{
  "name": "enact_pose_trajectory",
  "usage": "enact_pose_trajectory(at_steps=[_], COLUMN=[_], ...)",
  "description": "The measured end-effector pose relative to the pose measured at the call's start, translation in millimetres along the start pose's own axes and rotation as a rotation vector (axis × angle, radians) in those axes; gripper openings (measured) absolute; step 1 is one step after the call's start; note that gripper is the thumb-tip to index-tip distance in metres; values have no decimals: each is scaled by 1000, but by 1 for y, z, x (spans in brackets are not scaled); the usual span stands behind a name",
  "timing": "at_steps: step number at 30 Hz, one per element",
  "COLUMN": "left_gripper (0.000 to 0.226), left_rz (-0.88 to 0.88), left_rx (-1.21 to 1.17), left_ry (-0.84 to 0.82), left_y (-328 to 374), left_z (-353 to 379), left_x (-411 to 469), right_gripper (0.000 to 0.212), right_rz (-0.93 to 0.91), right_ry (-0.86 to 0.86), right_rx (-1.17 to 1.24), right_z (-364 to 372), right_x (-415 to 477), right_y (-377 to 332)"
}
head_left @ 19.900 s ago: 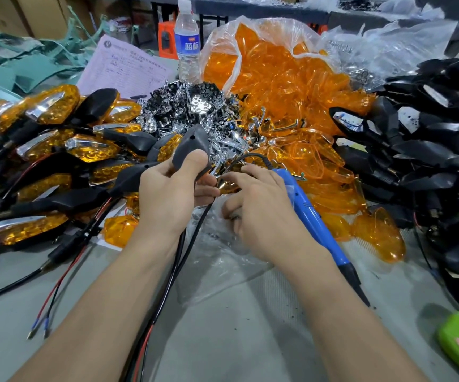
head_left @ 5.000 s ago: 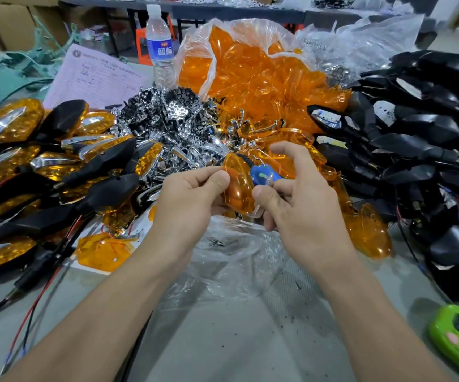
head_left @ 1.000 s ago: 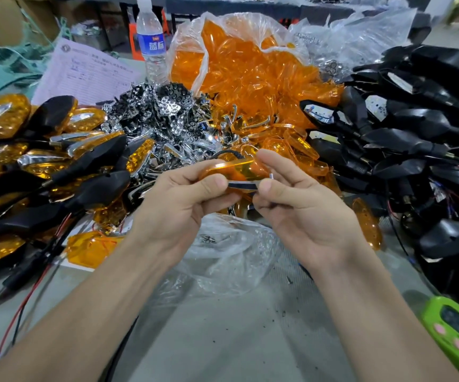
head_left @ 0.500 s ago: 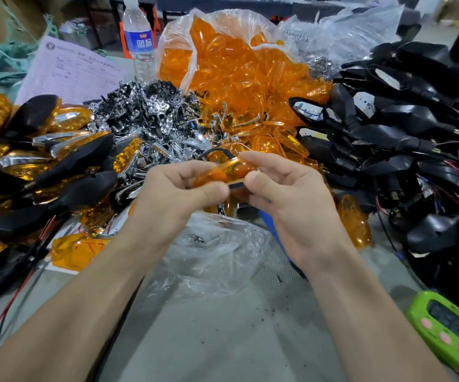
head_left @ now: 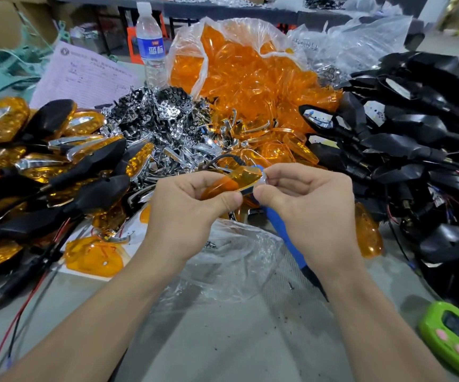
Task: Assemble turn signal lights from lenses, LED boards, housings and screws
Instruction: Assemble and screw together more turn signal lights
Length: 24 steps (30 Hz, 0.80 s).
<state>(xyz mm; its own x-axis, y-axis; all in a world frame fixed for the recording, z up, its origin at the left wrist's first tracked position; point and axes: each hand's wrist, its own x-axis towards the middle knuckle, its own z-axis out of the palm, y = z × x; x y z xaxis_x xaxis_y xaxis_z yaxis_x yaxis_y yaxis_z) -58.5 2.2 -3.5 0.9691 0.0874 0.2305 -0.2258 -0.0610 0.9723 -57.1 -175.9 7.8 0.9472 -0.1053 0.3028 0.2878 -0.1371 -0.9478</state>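
Observation:
My left hand (head_left: 187, 213) grips an orange lens (head_left: 235, 180) held nearly flat above the table, thumb under it. My right hand (head_left: 302, 210) pinches the lens's right tip, where a small chrome piece (head_left: 264, 177) shows between thumb and forefinger. Behind the hands lie a pile of chrome reflector inserts (head_left: 167, 119), a clear bag of orange lenses (head_left: 250, 75) and, at right, a heap of black housings (head_left: 415, 139) with wires. Finished lights (head_left: 43, 161) are stacked at left. A blue electric screwdriver (head_left: 286, 238) lies under my right hand.
A crumpled clear plastic bag (head_left: 233, 260) lies just below my hands. A water bottle (head_left: 151, 45) and a printed sheet (head_left: 84, 75) stand at the back left. A green timer (head_left: 457, 337) sits at the front right edge. A loose orange lens (head_left: 93, 257) lies front left.
The lens has stayed between both hands, turned from upright to nearly flat. My right fingers now pinch its right tip. The view has shifted slightly.

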Motion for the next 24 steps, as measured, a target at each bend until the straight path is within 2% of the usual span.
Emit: enact_pose_trajectory(at_steps=[4, 6, 8, 10, 20, 24], left_gripper=[21, 26, 29, 29, 27, 26], left_rz=[-22, -22, -15, -18, 8, -25], left_rx=[-73, -80, -97, -135, -142, -105], left_ry=[-59, -95, -122, -136, -61, -76], left_y=[6, 10, 12, 13, 8, 3], left_z=[-1, -4, -7, -7, -2, -3], left_x=[-1, -1, -2, -3, -7, -5], right_gripper=[27, 37, 38, 36, 35, 24], right_rz=[126, 198, 266, 269, 294, 301], right_ry=[-48, -172, -362, -452, -393, -353], right_rx=[173, 263, 415, 490, 509, 487], right_z=[-4, -6, -8, -8, 0, 2], right_x=[5, 6, 5, 4, 2, 2], right_y=[2, 1, -1, -2, 4, 5])
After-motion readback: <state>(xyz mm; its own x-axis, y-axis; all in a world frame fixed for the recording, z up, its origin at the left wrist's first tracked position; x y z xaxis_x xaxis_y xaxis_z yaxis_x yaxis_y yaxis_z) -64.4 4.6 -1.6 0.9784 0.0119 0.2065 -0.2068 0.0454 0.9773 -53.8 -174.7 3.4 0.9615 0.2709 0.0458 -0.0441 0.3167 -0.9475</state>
